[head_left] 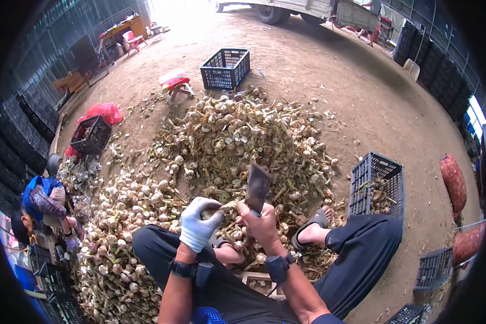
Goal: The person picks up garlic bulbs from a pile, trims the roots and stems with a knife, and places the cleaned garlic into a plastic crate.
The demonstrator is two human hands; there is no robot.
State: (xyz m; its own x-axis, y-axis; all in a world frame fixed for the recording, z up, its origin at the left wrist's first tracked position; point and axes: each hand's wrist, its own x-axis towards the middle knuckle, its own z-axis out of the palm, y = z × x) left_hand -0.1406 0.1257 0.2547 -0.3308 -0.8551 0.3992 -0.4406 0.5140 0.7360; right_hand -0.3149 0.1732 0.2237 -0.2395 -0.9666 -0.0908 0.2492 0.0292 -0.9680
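Observation:
My left hand, in a white knit glove, is curled round what looks like a garlic bulb, mostly covered by the fingers. Bare and closed, my right hand grips a cleaver whose broad dark blade points up and is slightly blurred. The two hands are close together above my lap, apart from each other. In front of them rises a large heap of garlic with stalks. Bulbs with trimmed stems spread over the ground on my left.
A black crate stands beyond the heap, near a small stool. Another crate with some garlic is by my right knee. At left a person bends over the garlic. Red mesh sacks stand at right; a truck is behind.

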